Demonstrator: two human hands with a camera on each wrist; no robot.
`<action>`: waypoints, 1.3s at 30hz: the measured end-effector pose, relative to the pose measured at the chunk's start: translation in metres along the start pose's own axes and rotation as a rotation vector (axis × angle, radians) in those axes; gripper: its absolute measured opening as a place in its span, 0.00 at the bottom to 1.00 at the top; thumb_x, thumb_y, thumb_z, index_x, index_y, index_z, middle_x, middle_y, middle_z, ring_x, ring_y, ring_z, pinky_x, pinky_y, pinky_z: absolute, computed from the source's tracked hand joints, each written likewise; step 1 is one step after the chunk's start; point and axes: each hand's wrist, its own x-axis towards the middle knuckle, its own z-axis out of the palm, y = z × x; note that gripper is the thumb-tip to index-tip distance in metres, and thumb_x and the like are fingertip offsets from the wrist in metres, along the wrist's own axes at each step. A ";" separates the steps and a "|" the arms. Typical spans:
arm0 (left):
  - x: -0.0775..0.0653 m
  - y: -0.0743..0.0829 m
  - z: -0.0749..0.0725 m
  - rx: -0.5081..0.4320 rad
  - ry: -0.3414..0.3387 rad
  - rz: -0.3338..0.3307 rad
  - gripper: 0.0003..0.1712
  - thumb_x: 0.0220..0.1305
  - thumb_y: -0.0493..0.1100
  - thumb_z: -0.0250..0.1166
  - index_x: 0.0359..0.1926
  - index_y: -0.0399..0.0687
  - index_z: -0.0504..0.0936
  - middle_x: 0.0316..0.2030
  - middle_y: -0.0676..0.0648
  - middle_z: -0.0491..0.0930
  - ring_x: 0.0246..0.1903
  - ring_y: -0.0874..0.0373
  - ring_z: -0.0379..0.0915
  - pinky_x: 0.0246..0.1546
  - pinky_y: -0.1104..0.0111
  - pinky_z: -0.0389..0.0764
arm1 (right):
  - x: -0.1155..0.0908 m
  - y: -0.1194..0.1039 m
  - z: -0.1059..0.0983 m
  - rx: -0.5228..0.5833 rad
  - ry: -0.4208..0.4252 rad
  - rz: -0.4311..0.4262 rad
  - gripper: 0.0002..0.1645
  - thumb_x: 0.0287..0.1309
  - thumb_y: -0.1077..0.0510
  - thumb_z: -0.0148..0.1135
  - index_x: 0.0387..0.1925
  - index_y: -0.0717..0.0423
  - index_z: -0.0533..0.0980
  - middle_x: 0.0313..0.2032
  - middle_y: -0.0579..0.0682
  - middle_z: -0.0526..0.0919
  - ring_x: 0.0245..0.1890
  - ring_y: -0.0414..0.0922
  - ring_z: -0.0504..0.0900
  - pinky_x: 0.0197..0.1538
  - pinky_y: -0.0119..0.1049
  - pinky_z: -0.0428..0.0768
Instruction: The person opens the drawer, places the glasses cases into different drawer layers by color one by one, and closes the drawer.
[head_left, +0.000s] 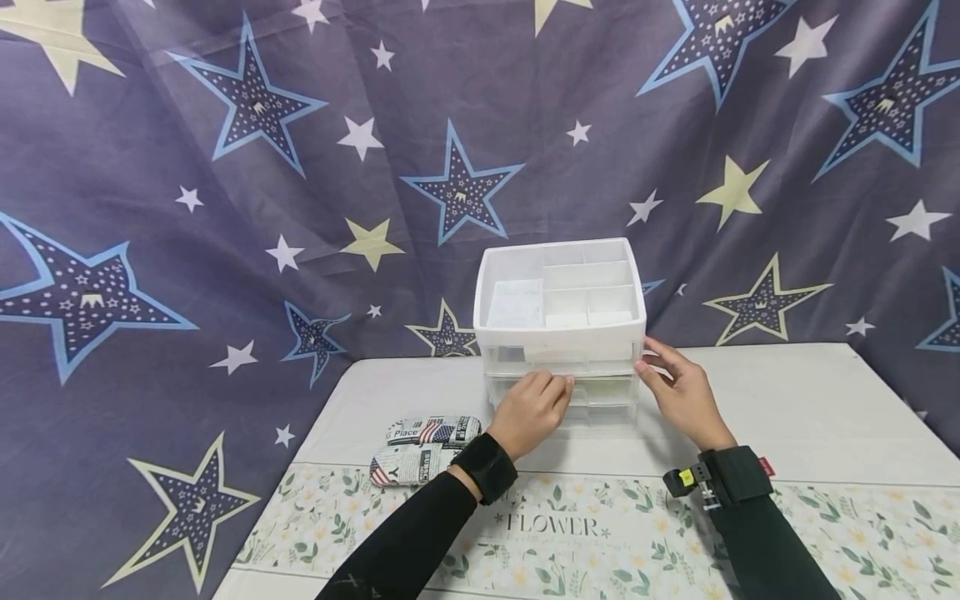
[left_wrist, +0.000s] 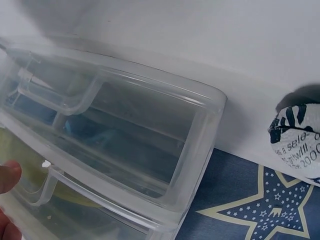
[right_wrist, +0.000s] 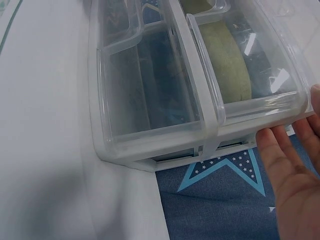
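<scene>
A white plastic drawer unit (head_left: 558, 327) with clear drawer fronts stands on the table, its top divided into compartments. At its front, my left hand (head_left: 531, 408) has its fingers curled at a drawer handle (left_wrist: 45, 192); in the left wrist view only its fingertips (left_wrist: 9, 177) show at the edge. My right hand (head_left: 678, 390) holds the unit's right side, thumb toward the front and fingers along the side. Through one clear drawer front (right_wrist: 272, 65) a rounded green item (right_wrist: 227, 65) shows. The lower drawer (right_wrist: 155, 90) looks dark through its plastic.
To the left of the unit lies a folded, newsprint-patterned cloth item (head_left: 423, 454) with flag motifs. A floral runner (head_left: 555, 554) marked FLOWER crosses the front of the white table (head_left: 810, 408). Behind hangs a dark star-patterned curtain (head_left: 525, 100).
</scene>
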 end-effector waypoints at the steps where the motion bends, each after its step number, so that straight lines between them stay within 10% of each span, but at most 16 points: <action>1: 0.000 0.000 0.001 0.009 0.000 0.004 0.15 0.72 0.36 0.60 0.54 0.41 0.87 0.39 0.49 0.81 0.38 0.57 0.76 0.46 0.69 0.83 | 0.000 0.000 0.000 -0.003 0.001 0.000 0.32 0.73 0.63 0.60 0.73 0.65 0.65 0.67 0.66 0.73 0.60 0.62 0.78 0.53 0.13 0.73; 14: 0.006 -0.005 -0.002 0.083 0.169 0.071 0.24 0.77 0.29 0.46 0.44 0.41 0.91 0.34 0.50 0.83 0.32 0.58 0.78 0.40 0.71 0.85 | 0.000 0.000 0.001 0.014 0.012 0.000 0.31 0.72 0.63 0.61 0.72 0.65 0.67 0.67 0.64 0.74 0.59 0.60 0.79 0.53 0.14 0.74; 28: 0.005 -0.007 -0.016 0.077 0.167 0.059 0.22 0.76 0.29 0.48 0.47 0.40 0.90 0.37 0.48 0.84 0.35 0.58 0.80 0.43 0.70 0.85 | 0.000 0.001 0.002 0.010 0.010 0.002 0.31 0.72 0.62 0.61 0.72 0.65 0.67 0.67 0.65 0.74 0.60 0.60 0.79 0.53 0.13 0.74; 39: -0.009 0.008 0.009 0.011 0.128 -0.012 0.27 0.78 0.29 0.39 0.48 0.39 0.87 0.41 0.46 0.84 0.40 0.54 0.81 0.48 0.67 0.85 | 0.001 0.002 0.002 -0.014 0.019 0.005 0.31 0.72 0.62 0.61 0.72 0.65 0.67 0.67 0.65 0.74 0.59 0.61 0.79 0.52 0.13 0.73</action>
